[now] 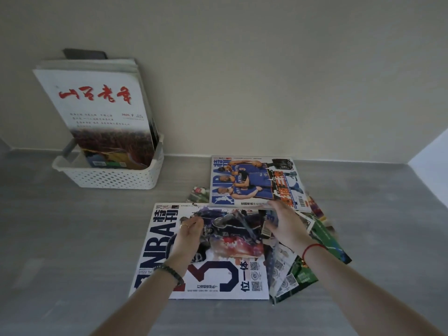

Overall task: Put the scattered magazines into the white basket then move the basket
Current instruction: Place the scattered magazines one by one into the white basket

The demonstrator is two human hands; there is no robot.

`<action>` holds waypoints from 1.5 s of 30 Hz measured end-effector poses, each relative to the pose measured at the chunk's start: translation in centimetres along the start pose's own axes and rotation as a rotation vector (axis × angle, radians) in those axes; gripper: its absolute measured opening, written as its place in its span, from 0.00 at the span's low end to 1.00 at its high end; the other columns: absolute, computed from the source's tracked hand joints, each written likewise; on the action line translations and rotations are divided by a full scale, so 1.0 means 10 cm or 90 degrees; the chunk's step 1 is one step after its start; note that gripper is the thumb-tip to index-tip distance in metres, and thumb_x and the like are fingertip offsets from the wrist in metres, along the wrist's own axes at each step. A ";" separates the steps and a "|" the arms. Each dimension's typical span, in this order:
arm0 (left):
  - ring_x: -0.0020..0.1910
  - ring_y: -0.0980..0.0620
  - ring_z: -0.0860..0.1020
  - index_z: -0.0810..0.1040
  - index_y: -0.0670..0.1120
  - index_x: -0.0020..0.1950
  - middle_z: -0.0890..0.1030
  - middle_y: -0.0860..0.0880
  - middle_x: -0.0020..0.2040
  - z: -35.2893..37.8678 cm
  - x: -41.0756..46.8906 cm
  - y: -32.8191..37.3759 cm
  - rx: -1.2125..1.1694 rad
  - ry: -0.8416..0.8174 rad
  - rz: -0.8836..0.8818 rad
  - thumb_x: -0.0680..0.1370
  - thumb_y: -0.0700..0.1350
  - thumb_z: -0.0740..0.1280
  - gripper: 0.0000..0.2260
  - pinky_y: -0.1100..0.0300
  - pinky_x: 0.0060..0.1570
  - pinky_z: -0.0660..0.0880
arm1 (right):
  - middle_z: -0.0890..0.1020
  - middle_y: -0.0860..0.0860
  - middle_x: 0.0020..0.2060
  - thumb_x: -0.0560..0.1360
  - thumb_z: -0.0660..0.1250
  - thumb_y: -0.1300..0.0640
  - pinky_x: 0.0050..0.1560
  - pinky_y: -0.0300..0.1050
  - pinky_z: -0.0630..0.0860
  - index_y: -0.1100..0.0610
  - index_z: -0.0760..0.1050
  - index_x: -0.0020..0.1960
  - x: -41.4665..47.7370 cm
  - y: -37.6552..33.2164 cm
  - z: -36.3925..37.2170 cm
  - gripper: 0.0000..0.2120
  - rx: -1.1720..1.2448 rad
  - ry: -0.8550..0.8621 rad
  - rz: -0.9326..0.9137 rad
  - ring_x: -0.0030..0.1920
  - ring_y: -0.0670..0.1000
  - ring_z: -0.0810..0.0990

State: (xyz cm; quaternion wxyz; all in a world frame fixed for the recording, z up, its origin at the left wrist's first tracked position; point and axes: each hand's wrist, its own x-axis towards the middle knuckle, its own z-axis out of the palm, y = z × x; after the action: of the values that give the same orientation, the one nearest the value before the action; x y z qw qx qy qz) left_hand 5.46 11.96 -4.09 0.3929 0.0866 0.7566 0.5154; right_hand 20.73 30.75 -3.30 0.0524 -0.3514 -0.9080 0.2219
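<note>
The white perforated basket [114,177] stands at the back left against the wall, with several magazines upright in it; the front one [101,110] is white with red characters. A big NBA magazine [218,260] lies flat in front of me. My left hand [188,235] hovers over it with fingers loosely curled, holding nothing. My right hand [284,224] grips the near edge of a second NBA magazine [254,183] with players in blue kit, lifting it slightly. More magazines [312,253] lie fanned out under and right of my right arm.
All of this sits on a grey floor [60,238] that meets a plain pale wall [242,81] at the back. A brighter opening shows at the far right edge [434,166]. A small green-printed magazine corner [198,194] pokes out behind the NBA magazines.
</note>
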 end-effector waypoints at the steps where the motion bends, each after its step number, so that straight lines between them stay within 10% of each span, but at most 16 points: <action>1: 0.58 0.43 0.76 0.69 0.46 0.65 0.77 0.43 0.58 0.01 0.02 0.00 -0.009 -0.001 -0.001 0.78 0.52 0.58 0.18 0.45 0.62 0.71 | 0.69 0.53 0.66 0.72 0.67 0.56 0.67 0.48 0.66 0.56 0.63 0.67 0.06 0.02 0.01 0.26 -0.024 -0.008 -0.011 0.66 0.53 0.68; 12: 0.43 0.47 0.78 0.75 0.47 0.52 0.81 0.42 0.46 0.10 0.26 0.07 -0.073 0.029 -0.017 0.79 0.48 0.57 0.09 0.52 0.47 0.76 | 0.60 0.55 0.73 0.79 0.53 0.50 0.71 0.50 0.57 0.54 0.56 0.72 0.50 0.26 0.06 0.23 -0.263 -0.100 -0.145 0.73 0.54 0.58; 15: 0.39 0.48 0.77 0.74 0.46 0.47 0.79 0.46 0.42 0.10 0.31 0.12 -0.098 0.040 -0.020 0.79 0.46 0.58 0.07 0.55 0.40 0.75 | 0.80 0.55 0.56 0.78 0.57 0.58 0.47 0.39 0.75 0.56 0.70 0.62 0.54 0.22 -0.01 0.13 -0.194 -0.004 -0.176 0.51 0.52 0.79; 19: 0.40 0.49 0.79 0.72 0.45 0.51 0.79 0.47 0.44 0.09 0.29 0.21 -0.131 0.019 -0.039 0.79 0.47 0.57 0.08 0.59 0.34 0.77 | 0.79 0.52 0.32 0.77 0.59 0.62 0.22 0.32 0.63 0.60 0.76 0.51 0.61 -0.03 -0.35 0.07 -0.077 0.129 -0.120 0.23 0.44 0.69; 27: 0.60 0.46 0.72 0.68 0.49 0.62 0.74 0.47 0.61 -0.06 0.15 0.67 -0.192 -0.051 -0.004 0.76 0.58 0.58 0.19 0.45 0.68 0.61 | 0.73 0.49 0.26 0.78 0.56 0.58 0.27 0.33 0.64 0.47 0.71 0.35 0.45 -0.54 -1.10 0.15 0.328 0.271 -0.138 0.26 0.44 0.67; 34: 0.47 0.48 0.81 0.79 0.48 0.50 0.83 0.46 0.50 -0.59 0.03 1.01 -0.417 -0.084 0.168 0.76 0.40 0.63 0.08 0.50 0.51 0.77 | 0.81 0.47 0.32 0.79 0.55 0.56 0.38 0.35 0.75 0.55 0.75 0.36 0.32 -1.11 -0.95 0.17 0.701 0.249 0.020 0.35 0.44 0.77; 38: 0.43 0.45 0.81 0.77 0.47 0.51 0.84 0.47 0.45 -1.14 -0.02 1.06 -0.403 -0.032 0.201 0.76 0.39 0.64 0.07 0.48 0.46 0.78 | 0.83 0.53 0.46 0.77 0.58 0.53 0.50 0.47 0.77 0.55 0.77 0.46 0.33 -1.51 -0.82 0.11 0.621 0.152 0.044 0.45 0.51 0.81; 42: 0.40 0.52 0.82 0.77 0.45 0.49 0.83 0.49 0.44 -1.83 0.05 1.24 -0.337 0.047 0.301 0.75 0.38 0.64 0.06 0.59 0.37 0.79 | 0.84 0.48 0.38 0.73 0.65 0.62 0.34 0.33 0.77 0.53 0.77 0.43 0.46 -2.11 -0.75 0.05 0.599 0.123 -0.029 0.36 0.43 0.83; 45: 0.38 0.57 0.81 0.76 0.43 0.48 0.81 0.49 0.44 -2.37 0.14 1.52 -0.245 0.141 0.395 0.75 0.37 0.64 0.04 0.69 0.34 0.77 | 0.83 0.52 0.36 0.71 0.68 0.62 0.37 0.41 0.78 0.54 0.76 0.38 0.72 -2.62 -0.76 0.05 0.497 0.180 -0.067 0.35 0.49 0.82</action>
State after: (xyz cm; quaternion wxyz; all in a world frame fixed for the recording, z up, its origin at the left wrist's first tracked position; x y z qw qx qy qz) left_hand -15.88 2.76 11.86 0.1432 0.1803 0.6215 0.7488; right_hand 1.12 21.18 14.56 0.3167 -0.2856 -0.7565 0.4959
